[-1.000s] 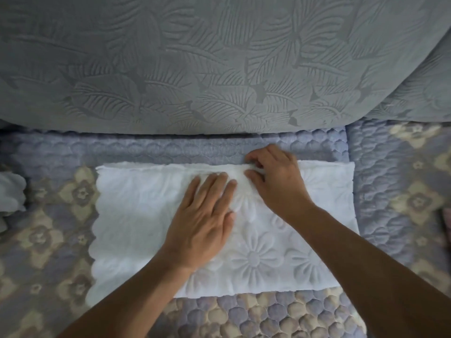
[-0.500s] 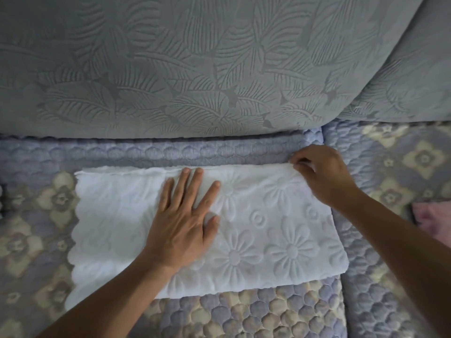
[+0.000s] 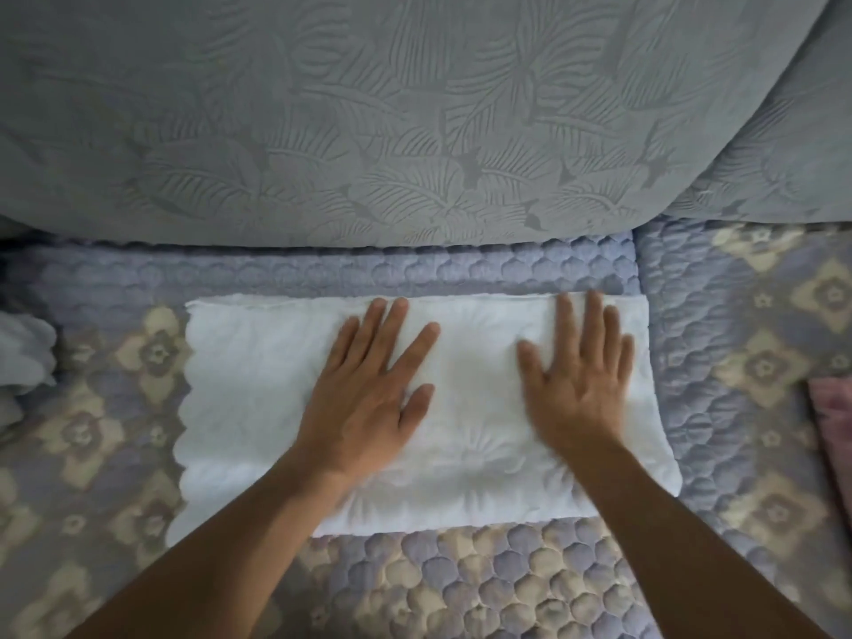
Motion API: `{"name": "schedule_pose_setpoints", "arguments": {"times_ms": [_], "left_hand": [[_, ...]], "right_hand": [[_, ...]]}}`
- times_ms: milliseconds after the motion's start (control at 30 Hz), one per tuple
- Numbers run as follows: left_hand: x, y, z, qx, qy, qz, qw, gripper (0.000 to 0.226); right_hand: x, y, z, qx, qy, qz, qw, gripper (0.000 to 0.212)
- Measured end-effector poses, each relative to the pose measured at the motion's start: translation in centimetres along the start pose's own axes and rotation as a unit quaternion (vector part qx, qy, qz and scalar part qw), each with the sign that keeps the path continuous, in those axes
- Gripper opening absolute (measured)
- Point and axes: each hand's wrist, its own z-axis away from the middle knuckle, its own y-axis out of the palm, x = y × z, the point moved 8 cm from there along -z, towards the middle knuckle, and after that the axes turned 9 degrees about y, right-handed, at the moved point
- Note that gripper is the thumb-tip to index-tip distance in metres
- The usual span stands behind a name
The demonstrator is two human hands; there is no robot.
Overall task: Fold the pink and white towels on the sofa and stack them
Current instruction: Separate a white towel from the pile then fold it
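The right hand [image 3: 582, 385] had let go of the white towel [image 3: 258, 394]'s 1 o'clock corner and lay flat, fingers spread, at 3 o'clock from the equally flat left hand [image 3: 369, 398].

no readable text, no labels, no brand marks, no numbers anywhere in view

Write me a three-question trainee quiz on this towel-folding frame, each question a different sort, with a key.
1. True or false: the left hand pinches a corner of the white towel.
2. On which side of the view does the pink towel show? A) left edge B) right edge C) on the grey back cushion
3. Fill in: the right hand lies ____ on the white towel.

Key: 1 false, it lies flat; 2 B; 3 flat.
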Motion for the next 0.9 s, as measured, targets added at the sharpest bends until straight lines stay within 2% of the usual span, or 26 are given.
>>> {"name": "schedule_pose_setpoints", "arguments": {"times_ms": [67, 167, 233, 300, 367, 400, 467, 500, 567, 667, 733, 800, 867, 900], "left_hand": [[2.2, -0.4, 0.7, -0.012, -0.006, 0.002, 1.0, 0.062], [6.2, -1.6, 3.4, -0.033, -0.057, -0.019, 0.998, 0.062], [9.1, -2.4, 6.6, -0.042, -0.127, -0.061, 0.989, 0.061], [12.0, -3.1, 10.5, -0.06, -0.217, -0.065, 0.972, 0.061], [13.9, -3.4, 13.8, -0.059, -0.303, -0.016, 0.951, 0.063], [14.4, -3.3, 14.8, -0.061, -0.343, 0.026, 0.937, 0.066], [14.8, -2.2, 16.6, -0.086, -0.443, 0.159, 0.878, 0.072], [14.6, -1.9, 17.0, -0.103, -0.474, 0.212, 0.849, 0.069], [13.8, -2.2, 16.9, -0.129, -0.487, 0.26, 0.824, 0.054], [13.0, -2.5, 16.3, -0.132, -0.512, 0.321, 0.786, 0.042], [12.6, -2.1, 16.1, -0.1, -0.516, 0.34, 0.78, 0.045], [12.3, -1.9, 15.9, -0.081, -0.507, 0.376, 0.771, 0.052], [12.3, -1.5, 15.9, -0.058, -0.504, 0.416, 0.755, 0.054], [12.3, -1.3, 16.0, -0.055, -0.503, 0.443, 0.74, 0.052]], "right_hand": [[-1.1, 0.4, -0.9, 0.005, -0.015, -0.015, 1.0, 0.071], [-1.2, 0.3, -0.6, 0.01, -0.042, -0.036, 0.998, 0.07], [-1.1, -0.6, -0.6, 0.005, -0.031, -0.064, 0.997, 0.074], [0.5, -2.8, 0.7, -0.033, -0.04, -0.118, 0.992, 0.073], [4.5, -4.6, 4.2, -0.04, -0.092, -0.261, 0.96, 0.066], [6.8, -4.6, 6.1, 0.0, -0.103, -0.344, 0.933, 0.064], [11.0, -3.3, 8.8, 0.092, -0.104, -0.466, 0.874, 0.061], [12.4, -2.4, 9.2, 0.112, -0.101, -0.493, 0.857, 0.06], [13.7, -0.2, 8.0, 0.115, -0.072, -0.509, 0.85, 0.057], [14.1, 2.0, 5.6, 0.104, -0.037, -0.494, 0.862, 0.058], [14.2, 1.7, 5.9, 0.093, -0.043, -0.494, 0.864, 0.057], [13.8, 0.1, 7.4, 0.071, -0.062, -0.522, 0.848, 0.054], [13.0, -1.1, 9.6, 0.055, -0.084, -0.531, 0.841, 0.054], [12.7, -0.6, 10.2, 0.072, -0.08, -0.533, 0.839, 0.055]]}}
